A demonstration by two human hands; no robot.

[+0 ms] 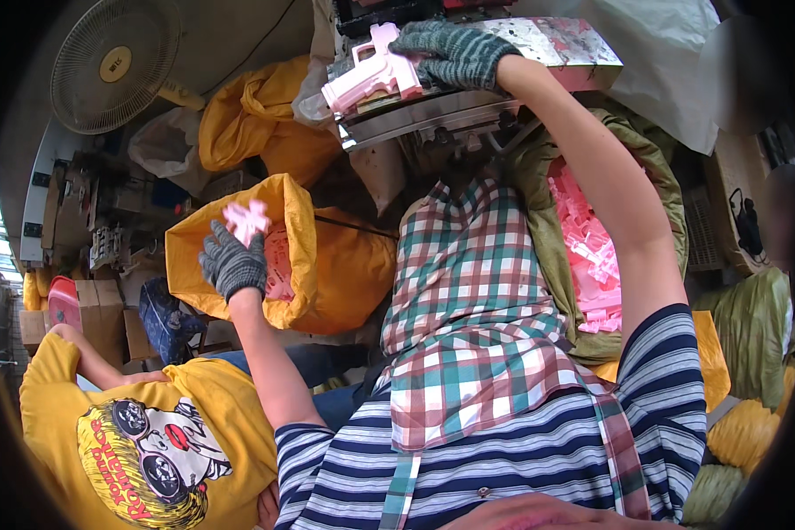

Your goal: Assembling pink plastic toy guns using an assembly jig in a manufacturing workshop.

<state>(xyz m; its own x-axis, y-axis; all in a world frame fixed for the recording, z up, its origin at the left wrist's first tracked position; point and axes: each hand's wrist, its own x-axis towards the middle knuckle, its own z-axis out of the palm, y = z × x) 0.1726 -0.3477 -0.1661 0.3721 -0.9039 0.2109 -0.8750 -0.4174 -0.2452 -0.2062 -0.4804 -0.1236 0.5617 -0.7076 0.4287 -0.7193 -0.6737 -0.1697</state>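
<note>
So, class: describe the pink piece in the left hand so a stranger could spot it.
Find the open yellow sack left of the checked apron. Above its mouth, the grey-gloved left hand holds a small pink plastic piece: flat and star-like, unlike the gun-shaped one.

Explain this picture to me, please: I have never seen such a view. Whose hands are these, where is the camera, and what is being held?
The one picture comes from a fisheye camera worn on a person's head, looking down, so edges bend. Both gloved hands are the wearer's. The left hand holds a small pink plastic piece over an open yellow sack. The right hand grips a pink gun-shaped plastic part on the metal plate of a machine. A checked cloth covers the lap. At right an olive sack holds more pink parts. Lower left, another person in a yellow shirt; upper left, a fan.
</note>
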